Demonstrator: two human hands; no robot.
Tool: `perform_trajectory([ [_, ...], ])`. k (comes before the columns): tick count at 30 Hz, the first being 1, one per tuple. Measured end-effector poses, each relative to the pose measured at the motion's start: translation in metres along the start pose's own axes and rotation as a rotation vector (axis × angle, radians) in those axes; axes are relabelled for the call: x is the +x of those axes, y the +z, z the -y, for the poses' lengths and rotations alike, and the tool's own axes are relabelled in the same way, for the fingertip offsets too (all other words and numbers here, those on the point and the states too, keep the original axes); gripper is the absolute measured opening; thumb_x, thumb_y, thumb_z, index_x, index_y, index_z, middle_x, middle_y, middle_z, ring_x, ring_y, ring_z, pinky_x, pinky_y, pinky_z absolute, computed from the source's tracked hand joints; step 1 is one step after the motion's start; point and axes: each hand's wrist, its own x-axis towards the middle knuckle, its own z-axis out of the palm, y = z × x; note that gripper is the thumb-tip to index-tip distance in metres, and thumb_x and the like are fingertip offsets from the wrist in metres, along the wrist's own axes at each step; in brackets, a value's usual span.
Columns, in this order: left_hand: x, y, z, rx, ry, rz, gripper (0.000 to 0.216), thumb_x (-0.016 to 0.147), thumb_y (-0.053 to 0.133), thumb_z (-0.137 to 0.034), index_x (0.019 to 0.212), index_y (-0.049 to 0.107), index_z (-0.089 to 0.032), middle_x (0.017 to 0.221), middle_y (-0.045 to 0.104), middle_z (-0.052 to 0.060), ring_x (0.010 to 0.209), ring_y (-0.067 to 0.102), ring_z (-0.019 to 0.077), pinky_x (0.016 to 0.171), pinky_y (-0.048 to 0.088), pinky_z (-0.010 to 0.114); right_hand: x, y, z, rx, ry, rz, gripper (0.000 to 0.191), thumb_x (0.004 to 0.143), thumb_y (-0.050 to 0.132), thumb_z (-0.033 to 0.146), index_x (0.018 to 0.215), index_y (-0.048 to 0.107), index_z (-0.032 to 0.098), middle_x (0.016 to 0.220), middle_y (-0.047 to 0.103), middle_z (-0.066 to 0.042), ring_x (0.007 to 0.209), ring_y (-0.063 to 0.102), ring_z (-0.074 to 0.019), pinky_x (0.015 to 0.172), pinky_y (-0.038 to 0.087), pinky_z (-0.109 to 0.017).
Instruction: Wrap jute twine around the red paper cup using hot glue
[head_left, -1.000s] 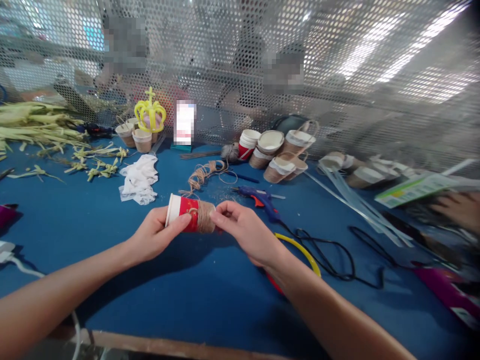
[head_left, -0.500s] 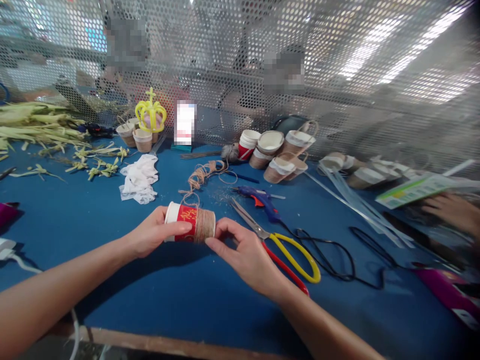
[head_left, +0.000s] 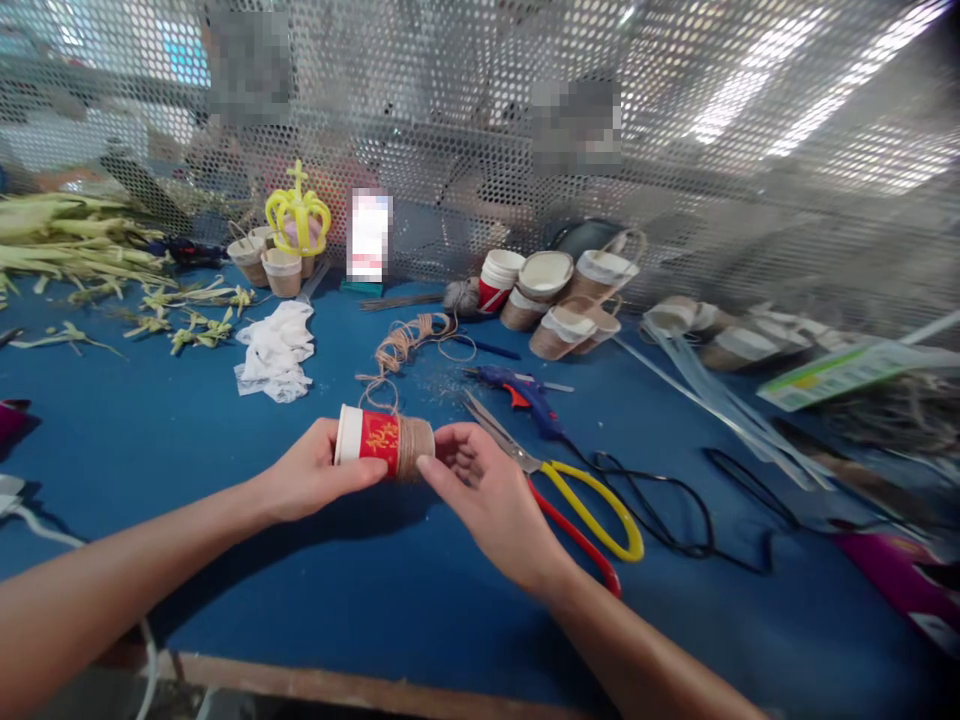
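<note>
A red paper cup (head_left: 373, 438) with a white rim lies on its side above the blue table (head_left: 360, 590). Brown twine is wound round its bottom half. My left hand (head_left: 311, 478) grips the cup near the rim, thumb across the red part. My right hand (head_left: 487, 500) is at the cup's twine-wrapped base, fingers curled against it. A loose coil of twine (head_left: 409, 342) runs from the cup back across the table. Scissors (head_left: 559, 485) with yellow and red handles lie just right of my right hand.
A blue glue gun (head_left: 525, 393) with a black cable (head_left: 675, 520) lies behind the scissors. Twine-wrapped cups (head_left: 562, 300) are piled at the back, a white cloth (head_left: 276, 350) and a yellow crown (head_left: 298, 215) at the left. Perforated metal screen (head_left: 675, 150) bounds the far edge; people sit behind it.
Both hands lowered the cup slightly towards the table. My right hand slid from the cup's front to its base, uncovering the scissors. Another person's hand at the right edge has gone out of view.
</note>
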Motion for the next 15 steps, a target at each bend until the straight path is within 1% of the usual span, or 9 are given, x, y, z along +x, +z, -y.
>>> perform_trajectory([
  [3,-0.0007,-0.0002,-0.0015,0.048,-0.019,0.004,0.014,0.064,0.067,-0.022,0.071,0.068,-0.01,0.056,0.06,-0.002,0.05,0.047,0.0069,0.051,0.039,0.017,-0.0001,-0.0022,0.0027,0.054,0.075,0.067,0.015,0.076,0.054,0.031,0.074,0.045,0.019,0.063,0.047,0.004,0.057,0.046,-0.009,0.056,0.041,-0.023],
  [5,0.0007,-0.0002,-0.0024,0.029,-0.028,-0.002,0.012,0.066,0.066,-0.023,0.069,0.068,-0.012,0.054,0.059,-0.004,0.049,0.045,0.0059,0.052,0.04,0.016,-0.0004,-0.0022,0.0028,0.044,0.065,0.071,0.015,0.075,0.054,0.03,0.072,0.045,0.019,0.063,0.046,0.005,0.057,0.044,-0.0085,0.055,0.04,-0.023],
  [7,0.0028,-0.0002,-0.0027,-0.006,-0.041,-0.004,0.014,0.067,0.065,-0.025,0.072,0.069,-0.013,0.057,0.061,-0.003,0.052,0.048,0.0062,0.057,0.042,0.017,-0.0008,-0.0009,0.0013,0.007,0.024,0.057,0.013,0.075,0.055,0.028,0.072,0.046,0.019,0.066,0.048,0.004,0.06,0.045,-0.009,0.058,0.04,-0.023],
  [11,0.0047,-0.0002,-0.0017,-0.024,-0.081,0.007,0.022,0.065,0.068,-0.027,0.084,0.069,-0.016,0.076,0.067,0.001,0.067,0.056,0.0099,0.069,0.045,0.021,-0.0005,-0.0002,-0.0025,-0.127,-0.029,0.082,0.013,0.076,0.055,0.026,0.069,0.046,0.019,0.066,0.05,0.003,0.062,0.047,-0.0106,0.059,0.041,-0.025],
  [13,0.004,-0.0004,-0.0009,0.008,-0.086,-0.001,0.024,0.064,0.068,-0.027,0.084,0.069,-0.015,0.078,0.068,0.002,0.069,0.057,0.011,0.07,0.045,0.022,0.0003,-0.0026,-0.0026,-0.218,-0.071,0.044,0.012,0.076,0.055,0.026,0.071,0.048,0.019,0.068,0.052,0.001,0.063,0.048,-0.0116,0.06,0.042,-0.026],
  [15,0.0028,-0.0004,-0.0003,0.059,-0.079,0.003,0.022,0.065,0.068,-0.028,0.08,0.068,-0.013,0.074,0.066,0.002,0.065,0.055,0.0106,0.067,0.044,0.021,0.0009,-0.0063,-0.0012,-0.305,-0.173,-0.06,0.009,0.078,0.053,0.026,0.079,0.051,0.018,0.078,0.055,-0.002,0.071,0.051,-0.0134,0.066,0.043,-0.028],
])
